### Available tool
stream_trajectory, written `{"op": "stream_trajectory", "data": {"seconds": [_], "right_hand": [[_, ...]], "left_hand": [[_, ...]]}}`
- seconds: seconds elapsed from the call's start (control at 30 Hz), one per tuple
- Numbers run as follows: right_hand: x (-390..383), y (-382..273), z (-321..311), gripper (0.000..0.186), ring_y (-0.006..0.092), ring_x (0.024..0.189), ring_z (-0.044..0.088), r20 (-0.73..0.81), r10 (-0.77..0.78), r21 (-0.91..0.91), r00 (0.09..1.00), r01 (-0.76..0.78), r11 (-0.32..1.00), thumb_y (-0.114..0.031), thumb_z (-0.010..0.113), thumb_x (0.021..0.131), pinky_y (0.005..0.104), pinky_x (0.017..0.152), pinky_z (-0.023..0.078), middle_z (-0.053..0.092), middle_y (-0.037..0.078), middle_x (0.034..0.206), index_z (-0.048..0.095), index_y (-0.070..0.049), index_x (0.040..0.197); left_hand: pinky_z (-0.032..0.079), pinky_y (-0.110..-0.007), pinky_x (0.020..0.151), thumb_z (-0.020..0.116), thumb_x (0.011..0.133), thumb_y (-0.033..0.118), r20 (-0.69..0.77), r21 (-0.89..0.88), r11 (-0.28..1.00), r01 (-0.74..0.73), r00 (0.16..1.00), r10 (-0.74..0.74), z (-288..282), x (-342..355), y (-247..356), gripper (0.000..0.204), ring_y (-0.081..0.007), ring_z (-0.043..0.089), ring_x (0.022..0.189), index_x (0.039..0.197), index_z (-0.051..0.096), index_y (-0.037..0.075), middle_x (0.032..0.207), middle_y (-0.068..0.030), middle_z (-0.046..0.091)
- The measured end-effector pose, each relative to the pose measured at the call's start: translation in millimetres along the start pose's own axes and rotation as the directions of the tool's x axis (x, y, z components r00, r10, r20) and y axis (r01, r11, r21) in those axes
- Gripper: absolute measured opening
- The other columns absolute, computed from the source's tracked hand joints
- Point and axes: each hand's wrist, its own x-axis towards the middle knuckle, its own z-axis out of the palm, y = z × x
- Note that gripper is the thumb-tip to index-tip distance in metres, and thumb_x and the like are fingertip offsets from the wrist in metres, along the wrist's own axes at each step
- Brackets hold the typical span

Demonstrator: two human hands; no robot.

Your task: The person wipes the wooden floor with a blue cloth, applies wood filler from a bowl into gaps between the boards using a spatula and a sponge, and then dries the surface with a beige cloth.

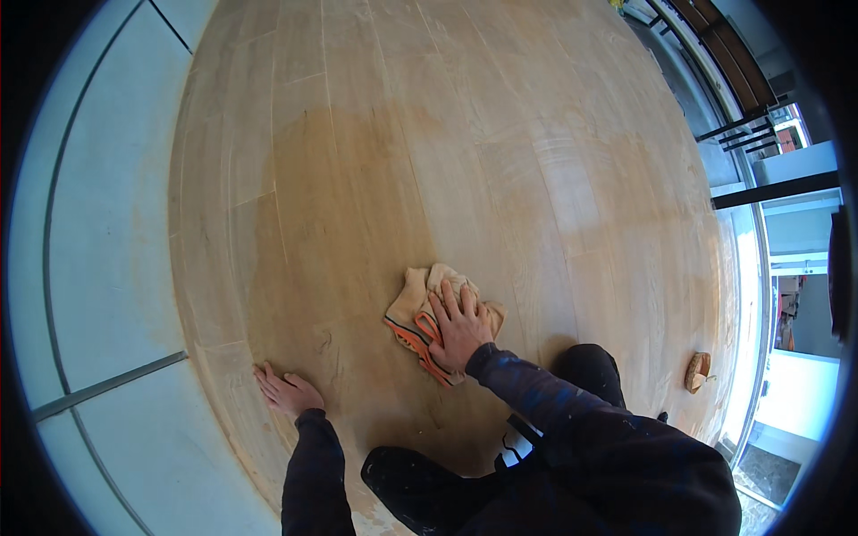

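My right hand (462,327) lies spread on a crumpled beige cloth (414,293) with orange and dark trim, pressing it against the wood-look plank floor (357,214). Its fingers are apart and point away from me; the cloth's underside is hidden. To the left, my left hand (288,390) rests on the planks with fingers stretched out and nothing in it. A darker brown patch of floor (344,179) stretches ahead of both hands, with paler, hazy planks around it.
A pale panelled surface (107,223) with dark seams borders the floor on the left. At the right lies a small brown, basket-like object (698,372), near a bright glazed opening. A dark brown bench-like piece (728,49) stands at the far right. My dark-clothed knees (590,371) are close behind the cloth.
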Motion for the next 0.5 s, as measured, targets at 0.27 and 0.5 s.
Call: {"op": "stream_trajectory", "data": {"seconds": [0.27, 0.5], "right_hand": [[-5, 41, 29, 0.102, 0.0533, 0.158, 0.014, -0.215, 0.234, 0.171, 0.948, -0.2, 0.965, -0.055, 0.073, 0.081, 0.0717, 0.124, 0.014, 0.018, 0.022, 0.175, 0.033, -0.016, 0.167], [253, 100, -36, 0.091, 0.0437, 0.159, 0.023, -0.392, -0.069, -0.008, 0.917, 0.072, 0.997, -0.054, 0.069, 0.087, 0.0637, 0.127, 0.021, 0.026, 0.013, 0.175, 0.035, -0.028, 0.167]], "left_hand": [[0.018, -0.053, 0.127, 0.046, 0.101, 0.015, 0.047, -0.027, 0.999, 0.024, 0.999, -0.022, -6, -3, -1, 0.057, -0.0337, 0.026, 0.16, 0.157, 0.043, 0.005, 0.172, -0.0176, 0.031], [0.013, -0.058, 0.128, 0.045, 0.099, 0.021, 0.023, -0.121, 0.992, -0.033, 0.999, 0.036, -10, 5, -2, 0.059, -0.0413, 0.022, 0.16, 0.153, 0.043, -0.002, 0.171, -0.0236, 0.029]]}}
